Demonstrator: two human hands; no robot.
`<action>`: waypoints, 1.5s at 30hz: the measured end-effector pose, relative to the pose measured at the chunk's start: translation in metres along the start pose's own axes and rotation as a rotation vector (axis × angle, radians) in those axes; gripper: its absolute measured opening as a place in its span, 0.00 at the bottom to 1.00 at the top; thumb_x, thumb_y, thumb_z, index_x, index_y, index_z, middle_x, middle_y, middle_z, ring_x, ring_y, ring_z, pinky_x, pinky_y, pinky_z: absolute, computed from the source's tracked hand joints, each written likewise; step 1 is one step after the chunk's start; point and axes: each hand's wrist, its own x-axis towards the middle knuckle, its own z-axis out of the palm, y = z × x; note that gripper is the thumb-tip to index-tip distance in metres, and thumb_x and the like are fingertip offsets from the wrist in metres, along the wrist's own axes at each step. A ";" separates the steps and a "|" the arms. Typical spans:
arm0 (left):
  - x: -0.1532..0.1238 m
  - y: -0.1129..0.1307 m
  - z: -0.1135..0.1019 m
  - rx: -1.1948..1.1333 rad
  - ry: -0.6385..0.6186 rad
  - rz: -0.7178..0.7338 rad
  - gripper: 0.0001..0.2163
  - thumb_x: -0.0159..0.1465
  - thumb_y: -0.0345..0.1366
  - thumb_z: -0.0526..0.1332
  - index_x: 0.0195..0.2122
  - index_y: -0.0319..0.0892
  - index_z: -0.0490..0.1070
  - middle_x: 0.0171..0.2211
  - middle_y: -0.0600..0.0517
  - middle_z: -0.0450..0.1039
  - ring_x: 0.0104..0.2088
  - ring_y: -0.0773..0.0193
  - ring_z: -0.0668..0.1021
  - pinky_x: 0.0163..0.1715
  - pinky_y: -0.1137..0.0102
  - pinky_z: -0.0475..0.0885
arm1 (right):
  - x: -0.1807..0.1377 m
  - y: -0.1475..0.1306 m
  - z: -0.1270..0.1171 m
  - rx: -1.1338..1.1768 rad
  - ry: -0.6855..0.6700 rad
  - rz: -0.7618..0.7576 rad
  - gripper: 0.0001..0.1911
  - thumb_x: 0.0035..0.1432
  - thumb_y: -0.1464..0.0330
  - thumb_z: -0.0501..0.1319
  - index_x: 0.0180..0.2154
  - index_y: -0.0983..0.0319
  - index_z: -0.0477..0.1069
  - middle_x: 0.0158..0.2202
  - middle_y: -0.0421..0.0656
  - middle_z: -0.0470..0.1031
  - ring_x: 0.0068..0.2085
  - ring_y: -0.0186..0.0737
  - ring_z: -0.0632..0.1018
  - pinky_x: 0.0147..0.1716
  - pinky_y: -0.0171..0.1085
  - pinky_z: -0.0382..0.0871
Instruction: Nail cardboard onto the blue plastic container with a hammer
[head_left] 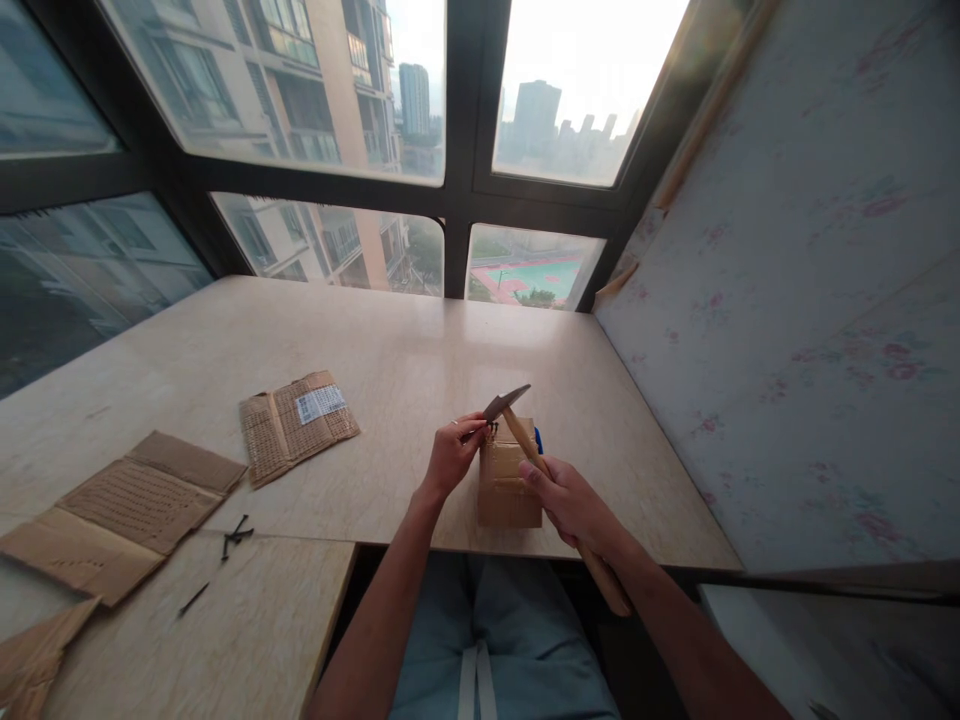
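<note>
The right hand [568,500] grips the hammer [525,440], likely to steer it, and the left hand's [450,457] fingers bunch by small nails [494,428], pinching what I can't tell, on the box [510,507] near the worktop's [637,480] front edge, perhaps for easy reach.

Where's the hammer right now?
Head view, just right of centre: the hammer is gripped by its wooden handle in the right hand, its head near the left hand and the cardboard box's far end.
</note>
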 end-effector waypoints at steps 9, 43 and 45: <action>0.000 -0.001 0.000 0.003 -0.008 -0.016 0.09 0.62 0.37 0.62 0.38 0.42 0.81 0.46 0.44 0.79 0.46 0.55 0.81 0.50 0.59 0.76 | -0.006 -0.003 0.000 -0.018 0.008 0.002 0.21 0.62 0.47 0.51 0.35 0.59 0.61 0.15 0.29 0.55 0.09 0.27 0.57 0.04 0.27 0.50; -0.003 0.010 0.002 0.133 -0.040 0.120 0.09 0.66 0.34 0.59 0.38 0.42 0.80 0.48 0.45 0.79 0.47 0.57 0.80 0.50 0.62 0.75 | -0.008 -0.005 -0.005 -0.130 0.011 -0.037 0.18 0.64 0.52 0.51 0.33 0.60 0.62 0.20 0.32 0.60 0.11 0.25 0.61 0.06 0.27 0.50; -0.003 0.010 0.002 0.131 -0.040 0.116 0.09 0.66 0.35 0.59 0.38 0.42 0.80 0.48 0.45 0.79 0.47 0.57 0.80 0.50 0.62 0.75 | -0.008 -0.005 -0.004 -0.145 0.015 -0.028 0.18 0.63 0.53 0.52 0.33 0.61 0.62 0.19 0.32 0.60 0.11 0.25 0.61 0.07 0.26 0.50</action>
